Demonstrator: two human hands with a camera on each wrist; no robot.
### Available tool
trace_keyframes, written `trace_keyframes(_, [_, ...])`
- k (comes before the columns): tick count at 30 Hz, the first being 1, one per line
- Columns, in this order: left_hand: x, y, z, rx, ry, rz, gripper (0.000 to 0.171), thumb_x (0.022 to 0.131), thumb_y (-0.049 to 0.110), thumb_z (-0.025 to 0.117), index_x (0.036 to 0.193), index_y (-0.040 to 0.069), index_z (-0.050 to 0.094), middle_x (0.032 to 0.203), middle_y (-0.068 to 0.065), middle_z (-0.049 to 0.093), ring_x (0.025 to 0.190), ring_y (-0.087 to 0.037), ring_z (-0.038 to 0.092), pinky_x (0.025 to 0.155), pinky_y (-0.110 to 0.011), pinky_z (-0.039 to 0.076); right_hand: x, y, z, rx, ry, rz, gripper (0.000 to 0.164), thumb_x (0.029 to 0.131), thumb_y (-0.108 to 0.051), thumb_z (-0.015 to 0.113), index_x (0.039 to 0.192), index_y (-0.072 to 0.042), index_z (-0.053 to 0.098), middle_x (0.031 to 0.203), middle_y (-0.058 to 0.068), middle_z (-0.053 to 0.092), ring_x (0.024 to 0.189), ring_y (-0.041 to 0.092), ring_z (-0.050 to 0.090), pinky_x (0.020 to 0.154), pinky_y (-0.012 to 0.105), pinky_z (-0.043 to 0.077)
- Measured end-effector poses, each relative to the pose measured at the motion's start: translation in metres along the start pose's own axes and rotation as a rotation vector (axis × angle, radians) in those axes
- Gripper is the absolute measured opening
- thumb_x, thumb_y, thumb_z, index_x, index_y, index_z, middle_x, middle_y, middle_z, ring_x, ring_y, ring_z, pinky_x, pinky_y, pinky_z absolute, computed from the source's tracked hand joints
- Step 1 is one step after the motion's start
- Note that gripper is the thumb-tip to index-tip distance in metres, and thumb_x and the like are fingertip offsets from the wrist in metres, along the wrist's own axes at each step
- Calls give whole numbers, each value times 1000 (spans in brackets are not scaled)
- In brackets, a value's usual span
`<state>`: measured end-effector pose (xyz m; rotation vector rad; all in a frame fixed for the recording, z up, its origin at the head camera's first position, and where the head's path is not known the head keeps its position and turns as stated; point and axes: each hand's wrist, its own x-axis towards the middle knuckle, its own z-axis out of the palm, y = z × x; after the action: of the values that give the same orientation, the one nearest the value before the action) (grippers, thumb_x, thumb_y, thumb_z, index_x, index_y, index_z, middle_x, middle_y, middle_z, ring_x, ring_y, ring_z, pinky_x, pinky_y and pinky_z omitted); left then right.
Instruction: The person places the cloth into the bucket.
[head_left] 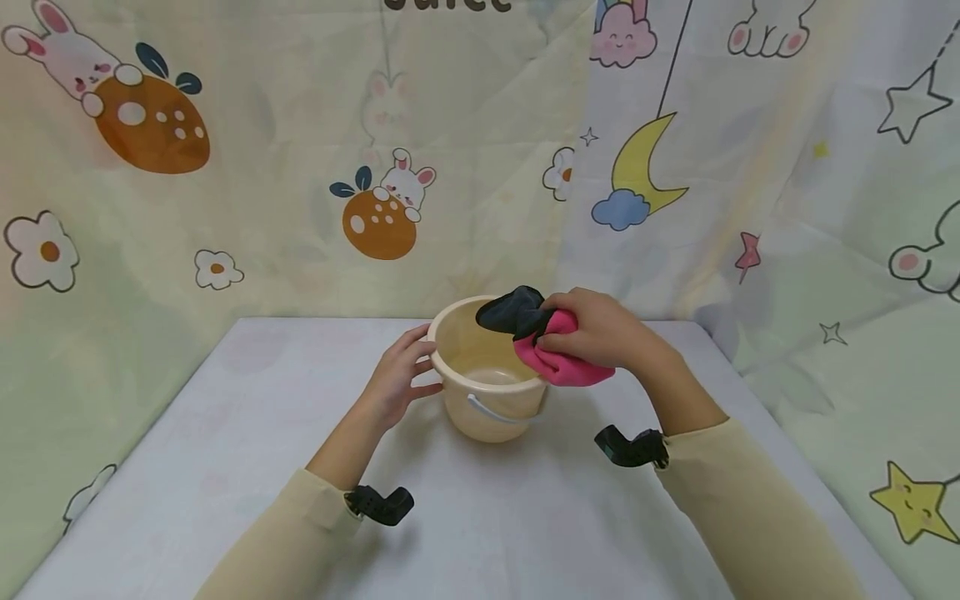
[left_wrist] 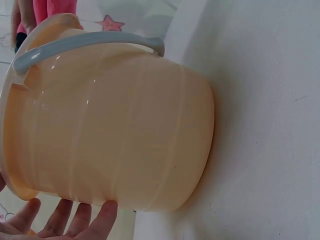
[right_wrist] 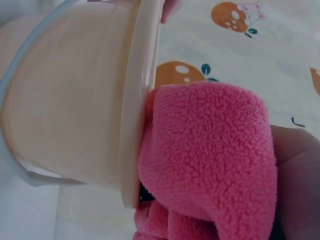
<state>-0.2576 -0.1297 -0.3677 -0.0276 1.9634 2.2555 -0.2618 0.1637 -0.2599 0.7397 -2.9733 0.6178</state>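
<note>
A cream plastic bucket (head_left: 491, 404) with a pale grey handle (left_wrist: 95, 41) stands upright on the white table, its inside showing no contents. My left hand (head_left: 397, 375) rests against the bucket's left side, fingers spread along the wall near the rim. In the left wrist view those fingertips (left_wrist: 107, 207) lie against the bucket wall. With my right hand (head_left: 600, 329) I grip a bunched cloth (head_left: 558, 358), fuzzy pink on one part and dark on the other, over the right side of the rim. Close up, the pink pile (right_wrist: 210, 145) hides most of that hand.
A white cloth covers the table (head_left: 262, 433). Behind it hangs a backdrop (head_left: 285, 167) printed with rabbits, oranges, flowers and a moon. Black cameras (head_left: 382, 506) are strapped at both wrists over beige sleeves.
</note>
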Motion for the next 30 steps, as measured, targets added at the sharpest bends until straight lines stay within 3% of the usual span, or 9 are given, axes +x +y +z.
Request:
trace_keyframes(9, [0, 0, -1, -2, 5, -5, 52, 103, 24, 51, 154, 22, 46, 154, -7, 47, 141, -33, 51, 109, -62, 47, 18, -17, 12, -90, -23, -18, 44, 89, -29, 75, 130, -13, 68, 116, 14, 65, 104, 28, 60, 83, 40, 58])
trace_keyframes(16, [-1, -1, 1, 0, -3, -11, 52, 104, 26, 50, 156, 22, 45, 158, -9, 44, 146, -37, 46, 110, -64, 45, 26, -26, 20, -64, -45, -17, 46, 89, -29, 74, 131, -14, 67, 118, 13, 63, 104, 28, 60, 83, 39, 58])
trace_keyframes(30, [-1, 0, 1, -7, 0, -11, 52, 105, 27, 49, 156, 20, 43, 162, -10, 40, 147, -39, 43, 112, -66, 42, 41, -31, 40, -55, 7, -62, 45, 89, -31, 74, 131, -15, 68, 117, 12, 65, 105, 28, 60, 85, 40, 58])
